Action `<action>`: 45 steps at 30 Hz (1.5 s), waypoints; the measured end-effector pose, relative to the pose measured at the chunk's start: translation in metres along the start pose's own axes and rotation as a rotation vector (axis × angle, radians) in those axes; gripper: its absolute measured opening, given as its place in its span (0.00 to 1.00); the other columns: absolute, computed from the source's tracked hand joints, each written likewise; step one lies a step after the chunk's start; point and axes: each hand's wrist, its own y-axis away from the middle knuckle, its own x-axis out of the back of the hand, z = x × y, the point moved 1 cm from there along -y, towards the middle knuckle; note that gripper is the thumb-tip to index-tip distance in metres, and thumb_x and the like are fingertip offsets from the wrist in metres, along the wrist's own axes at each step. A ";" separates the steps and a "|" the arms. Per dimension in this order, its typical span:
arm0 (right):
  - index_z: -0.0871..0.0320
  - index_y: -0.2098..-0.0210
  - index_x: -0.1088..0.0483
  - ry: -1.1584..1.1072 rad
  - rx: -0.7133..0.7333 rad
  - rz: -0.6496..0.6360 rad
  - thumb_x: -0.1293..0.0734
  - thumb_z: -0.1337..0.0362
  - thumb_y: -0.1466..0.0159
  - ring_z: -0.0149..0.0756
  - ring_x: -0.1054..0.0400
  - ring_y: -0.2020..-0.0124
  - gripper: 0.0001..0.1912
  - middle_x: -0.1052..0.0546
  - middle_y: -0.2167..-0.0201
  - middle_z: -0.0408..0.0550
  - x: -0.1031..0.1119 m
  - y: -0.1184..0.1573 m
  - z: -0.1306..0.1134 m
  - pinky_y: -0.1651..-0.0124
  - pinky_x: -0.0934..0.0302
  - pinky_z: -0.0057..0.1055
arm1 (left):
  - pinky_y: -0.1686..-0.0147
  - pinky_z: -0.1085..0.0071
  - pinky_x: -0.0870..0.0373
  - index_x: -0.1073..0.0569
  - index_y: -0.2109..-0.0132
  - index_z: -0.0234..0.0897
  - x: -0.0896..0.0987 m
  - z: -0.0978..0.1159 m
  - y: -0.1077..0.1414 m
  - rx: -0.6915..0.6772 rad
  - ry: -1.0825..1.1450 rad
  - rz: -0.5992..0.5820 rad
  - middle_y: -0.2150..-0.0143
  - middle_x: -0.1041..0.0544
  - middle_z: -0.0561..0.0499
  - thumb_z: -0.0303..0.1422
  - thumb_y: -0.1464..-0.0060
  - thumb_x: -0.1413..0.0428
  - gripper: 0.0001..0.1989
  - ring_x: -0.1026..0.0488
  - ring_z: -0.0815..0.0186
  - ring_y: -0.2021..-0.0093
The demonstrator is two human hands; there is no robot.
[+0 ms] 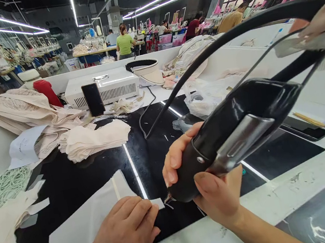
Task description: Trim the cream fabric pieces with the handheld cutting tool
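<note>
My right hand [217, 195] is wrapped round a black handheld tool [228, 127] with a silver lever and a thick cord rising from its back end. The tool's small metal tip points down and left, at the end of a narrow white strip [158, 203]. With its fingers pressed together, my left hand [127, 229] rests on a pale fabric piece [81, 216] and pinches the strip close to that tip. The fabric lies on a shiny black work surface [97, 177].
Stacked cream pieces [97, 138], green elastic loops [12, 184] and cream cloth [25, 110] lie left. A phone [93, 100] leans against a white box [113, 84]. A visor [145, 71] and plastic bags [205, 98] sit farther back. People sit at distant sewing tables.
</note>
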 end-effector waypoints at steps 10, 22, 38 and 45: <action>0.49 0.58 0.32 -0.013 0.011 0.012 0.21 0.54 0.40 0.30 0.31 0.78 0.19 0.24 0.69 0.39 0.001 0.000 0.004 0.79 0.33 0.27 | 0.57 0.61 0.21 0.26 0.47 0.30 -0.003 0.007 0.002 0.006 -0.017 -0.008 0.56 0.22 0.45 0.32 0.25 0.56 0.16 0.22 0.57 0.57; 0.49 0.57 0.35 0.043 -0.005 -0.002 0.23 0.55 0.37 0.30 0.31 0.77 0.18 0.26 0.69 0.39 -0.001 0.002 0.001 0.78 0.32 0.28 | 0.56 0.62 0.22 0.26 0.46 0.30 -0.002 0.009 0.001 0.000 -0.030 -0.022 0.55 0.22 0.45 0.32 0.25 0.54 0.14 0.22 0.58 0.57; 0.49 0.52 0.34 0.053 -0.046 -0.007 0.22 0.51 0.39 0.30 0.32 0.79 0.23 0.26 0.70 0.38 -0.003 0.004 -0.003 0.79 0.34 0.28 | 0.58 0.62 0.21 0.26 0.47 0.30 0.002 0.002 -0.004 0.003 -0.018 -0.003 0.56 0.20 0.45 0.31 0.25 0.56 0.15 0.21 0.58 0.57; 0.48 0.52 0.33 0.048 -0.034 0.000 0.22 0.51 0.39 0.31 0.32 0.79 0.23 0.26 0.71 0.38 -0.003 0.003 -0.003 0.80 0.34 0.28 | 0.47 0.63 0.22 0.24 0.49 0.31 0.007 -0.004 -0.001 -0.038 -0.022 0.047 0.54 0.18 0.48 0.30 0.24 0.56 0.15 0.20 0.63 0.54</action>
